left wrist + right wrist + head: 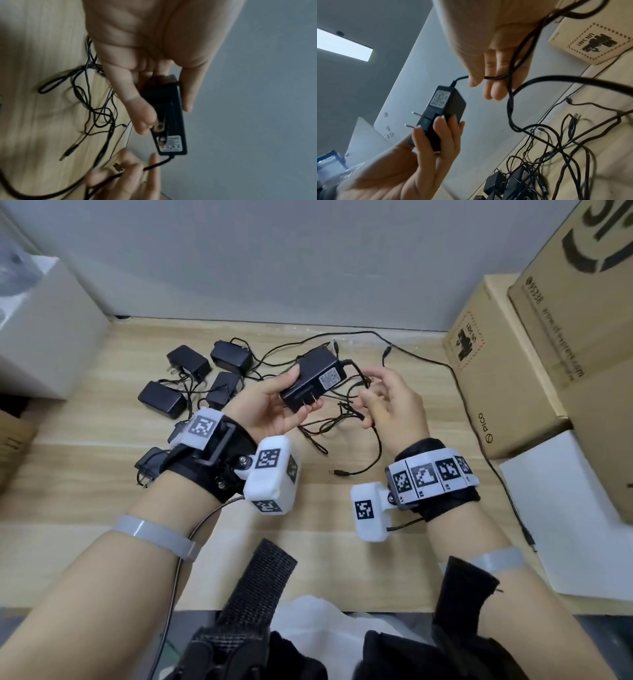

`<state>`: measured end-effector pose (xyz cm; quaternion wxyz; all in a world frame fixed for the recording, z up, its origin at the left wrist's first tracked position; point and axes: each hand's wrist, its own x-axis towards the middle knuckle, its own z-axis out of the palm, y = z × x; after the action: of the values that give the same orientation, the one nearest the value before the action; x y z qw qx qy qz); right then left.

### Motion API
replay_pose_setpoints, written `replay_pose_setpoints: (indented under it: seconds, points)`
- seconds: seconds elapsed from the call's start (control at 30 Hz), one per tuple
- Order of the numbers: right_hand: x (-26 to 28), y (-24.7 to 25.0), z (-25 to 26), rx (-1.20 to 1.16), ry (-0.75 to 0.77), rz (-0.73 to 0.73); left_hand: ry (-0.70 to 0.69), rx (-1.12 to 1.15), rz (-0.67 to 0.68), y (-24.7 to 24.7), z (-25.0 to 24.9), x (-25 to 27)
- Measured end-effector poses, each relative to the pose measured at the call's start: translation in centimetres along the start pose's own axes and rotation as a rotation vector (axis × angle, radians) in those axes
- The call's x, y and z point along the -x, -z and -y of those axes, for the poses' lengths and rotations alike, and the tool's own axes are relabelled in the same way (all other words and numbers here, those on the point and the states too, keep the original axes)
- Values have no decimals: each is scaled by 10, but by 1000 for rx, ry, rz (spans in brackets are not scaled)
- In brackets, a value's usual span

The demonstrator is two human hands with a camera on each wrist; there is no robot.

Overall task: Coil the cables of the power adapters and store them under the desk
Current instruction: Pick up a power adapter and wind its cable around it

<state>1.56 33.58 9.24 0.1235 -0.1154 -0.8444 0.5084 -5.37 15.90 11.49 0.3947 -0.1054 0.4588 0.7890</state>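
My left hand (274, 402) grips a black power adapter (313, 380) with a white label and two metal prongs, lifted above the wooden desk (102, 508). The same adapter (169, 119) shows in the left wrist view and the adapter (442, 117) in the right wrist view, fingers curled round its body. My right hand (387, 402) pinches that adapter's thin black cable (511, 70) just past the strain relief, with a loop hanging over the fingers. The cable (342, 429) trails down in loose tangles to the desk.
Several more black adapters (191, 378) with tangled cables lie at the back left of the desk. Cardboard boxes (496, 378) stand stacked at the right, a white box (37, 326) at the left. A long black cable (479, 419) runs along the boxes. A white sheet (565, 518) lies right.
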Motion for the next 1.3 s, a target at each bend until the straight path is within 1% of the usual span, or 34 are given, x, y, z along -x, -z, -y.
replay_pose_setpoints:
  seconds: [0.07, 0.17, 0.27, 0.33, 0.4, 0.47, 0.67, 0.77, 0.93, 1.0, 1.07, 1.17, 1.23, 1.3]
  points:
    - [-2, -3, 1, 31, -18, 58, -12, 57, 43, 3, -4, -1]
    - [-4, -13, 11, 97, -84, 192, -39, 21, 119, -3, -3, -6]
    - [-5, -25, 17, 141, -162, 343, -123, -122, 143, -14, 0, -13]
    - [-5, -28, 19, 172, -180, 394, -199, -264, 113, -18, 0, -17]
    - [-5, -26, 20, 199, -189, 418, -256, -382, 79, -18, -1, -21]
    - [-3, -23, 22, 184, -214, 451, -282, -439, 64, -16, -3, -22]
    - [-5, -26, 17, -38, -329, 526, -354, -496, 56, -20, 0, -20]
    - [-5, -26, 17, -135, -341, 536, -394, -509, 86, -22, 3, -18]
    - [-3, -24, 22, -179, -311, 524, -538, -711, 105, -27, 4, -16]
    - [-1, -22, 24, -168, -308, 540, -585, -796, 75, -28, 3, -18]
    - [2, -21, 25, -139, -300, 563, -622, -906, 0, -26, 4, -21]
    - [3, -16, 27, -40, -269, 587, -636, -1041, -110, -23, 5, -24]
    - [5, -12, 29, 51, -222, 579, -643, -1109, -172, -20, 3, -26]
    - [6, -9, 30, 110, -184, 531, -642, -1182, -216, -16, 3, -29]
